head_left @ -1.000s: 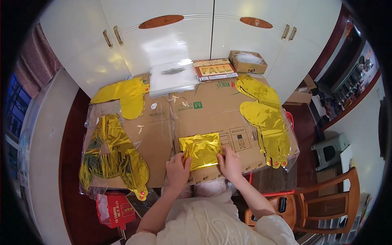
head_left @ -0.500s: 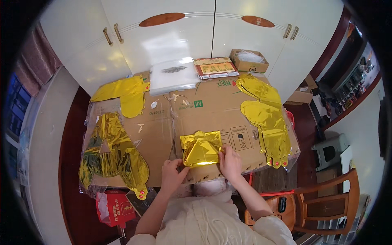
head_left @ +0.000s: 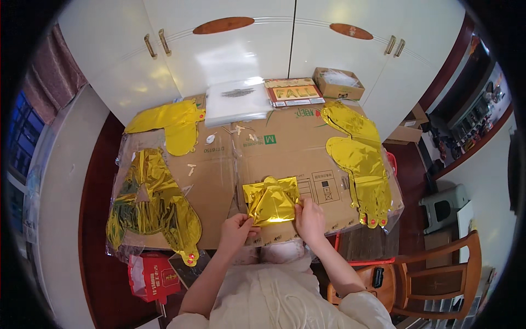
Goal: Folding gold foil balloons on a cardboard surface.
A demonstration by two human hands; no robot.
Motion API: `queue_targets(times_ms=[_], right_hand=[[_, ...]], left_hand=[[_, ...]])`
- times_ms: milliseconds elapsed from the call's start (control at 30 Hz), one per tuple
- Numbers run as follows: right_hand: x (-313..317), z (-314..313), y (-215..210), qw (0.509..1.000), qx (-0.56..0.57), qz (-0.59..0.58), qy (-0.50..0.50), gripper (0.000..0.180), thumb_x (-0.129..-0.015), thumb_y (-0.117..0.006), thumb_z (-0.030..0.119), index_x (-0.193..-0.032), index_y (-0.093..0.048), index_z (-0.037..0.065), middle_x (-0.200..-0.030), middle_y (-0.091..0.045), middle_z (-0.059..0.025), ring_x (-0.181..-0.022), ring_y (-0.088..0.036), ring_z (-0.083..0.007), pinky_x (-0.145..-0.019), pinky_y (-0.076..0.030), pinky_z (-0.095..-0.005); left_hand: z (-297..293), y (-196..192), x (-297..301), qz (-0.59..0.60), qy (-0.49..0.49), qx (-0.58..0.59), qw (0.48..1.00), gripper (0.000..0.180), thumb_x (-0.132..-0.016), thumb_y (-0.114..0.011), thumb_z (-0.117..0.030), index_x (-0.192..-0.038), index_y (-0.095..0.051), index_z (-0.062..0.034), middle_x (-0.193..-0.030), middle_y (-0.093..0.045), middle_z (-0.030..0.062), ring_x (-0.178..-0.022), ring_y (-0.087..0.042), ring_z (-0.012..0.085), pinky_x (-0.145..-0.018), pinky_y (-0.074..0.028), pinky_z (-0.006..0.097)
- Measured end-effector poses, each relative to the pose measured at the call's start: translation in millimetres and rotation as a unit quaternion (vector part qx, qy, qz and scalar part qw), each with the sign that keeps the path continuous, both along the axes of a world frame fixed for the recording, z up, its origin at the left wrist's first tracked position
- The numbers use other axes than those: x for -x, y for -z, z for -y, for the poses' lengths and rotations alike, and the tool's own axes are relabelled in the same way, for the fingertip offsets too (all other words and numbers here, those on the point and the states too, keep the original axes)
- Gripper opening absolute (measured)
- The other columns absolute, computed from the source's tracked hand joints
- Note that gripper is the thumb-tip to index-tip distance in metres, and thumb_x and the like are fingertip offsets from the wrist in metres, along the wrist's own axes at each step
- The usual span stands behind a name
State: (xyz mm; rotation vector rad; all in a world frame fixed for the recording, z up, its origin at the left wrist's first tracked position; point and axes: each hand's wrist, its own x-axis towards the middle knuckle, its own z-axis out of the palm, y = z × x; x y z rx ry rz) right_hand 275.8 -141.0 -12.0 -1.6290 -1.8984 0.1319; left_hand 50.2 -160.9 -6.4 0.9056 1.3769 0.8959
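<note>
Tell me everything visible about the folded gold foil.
The foil is shiny, creased and gold, like thin metallic film, folded roughly rectangular, with a rounded tab at its far edge. It lies on the cardboard, near the front edge. The left hand touches its near left corner, the right hand its right edge.

I see green-and-black print on cardboard (head_left: 285,156), gold letters on a packet (head_left: 296,93), characters on a red container (head_left: 156,279).

The left hand (head_left: 235,230) has slid toward the front edge of the cardboard (head_left: 290,147), pinching the foil packet (head_left: 275,204); apparently a rounded tab (head_left: 269,180) now juts from it.
</note>
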Motion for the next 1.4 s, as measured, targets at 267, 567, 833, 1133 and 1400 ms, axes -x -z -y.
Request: queue_targets(times_ms=[267,567,833,1133,1400], right_hand=[[1,-2,3,1.0,-0.019,0.022,0.005,0.016,-0.086,-0.062,0.008,-0.097,-0.052,0.003,-0.076,-0.064,-0.0158,-0.071,-0.062,-0.035,-0.067,-0.048,-0.0457],[2,-5,-1,0.998,-0.028,0.055,0.009,0.009,-0.088,-0.059,0.009,-0.091,-0.053,0.003,-0.067,-0.062,-0.0159,-0.063,-0.061,-0.0355,-0.063,-0.047,-0.0474],[-2,-3,0,0.995,0.026,0.094,0.004,0.014,-0.086,-0.059,0.011,-0.097,-0.055,0.004,-0.076,-0.06,-0.0133,-0.074,-0.061,-0.03,-0.069,-0.046,-0.0429],[0,-63,-50,0.98,0.026,-0.003,-0.199,0.036,-0.085,-0.068,0.02,-0.115,-0.057,0.006,-0.104,-0.061,-0.0155,-0.097,-0.058,-0.0357,-0.082,-0.047,-0.0428],[0,-87,-51,0.925,0.198,-0.125,-0.3,0.04,-0.081,-0.072,0.021,-0.116,-0.059,0.007,-0.104,-0.066,-0.0137,-0.096,-0.065,-0.0307,-0.081,-0.051,-0.0391]], left_hand=[[-4,-4,-6,-0.048,-0.02,0.004,0.999,0.015,-0.094,-0.057,-0.008,-0.097,-0.058,0.0066,-0.079,-0.065,0.0092,-0.065,-0.07,0.0162,-0.054,-0.054,0.023],[-2,-9,-10,-0.122,-0.024,-0.044,0.991,0.018,-0.093,-0.055,-0.005,-0.103,-0.04,0.0001,-0.07,-0.062,0.0126,-0.052,-0.066,0.0175,-0.044,-0.05,0.027],[0,-8,-16,-0.15,-0.047,-0.068,0.985,0.015,-0.092,-0.058,-0.006,-0.095,-0.044,-0.0014,-0.065,-0.061,0.0096,-0.047,-0.063,0.0172,-0.039,-0.046,0.028],[7,-15,-20,-0.178,-0.04,-0.093,0.979,0.013,-0.095,-0.057,-0.009,-0.094,-0.047,-0.0021,-0.064,-0.062,0.0095,-0.049,-0.065,0.0165,-0.042,-0.047,0.029],[9,-11,-17,-0.157,-0.042,-0.102,0.981,0.015,-0.094,-0.059,-0.01,-0.092,-0.046,-0.0021,-0.063,-0.062,0.0096,-0.05,-0.065,0.0157,-0.042,-0.047,0.029]])
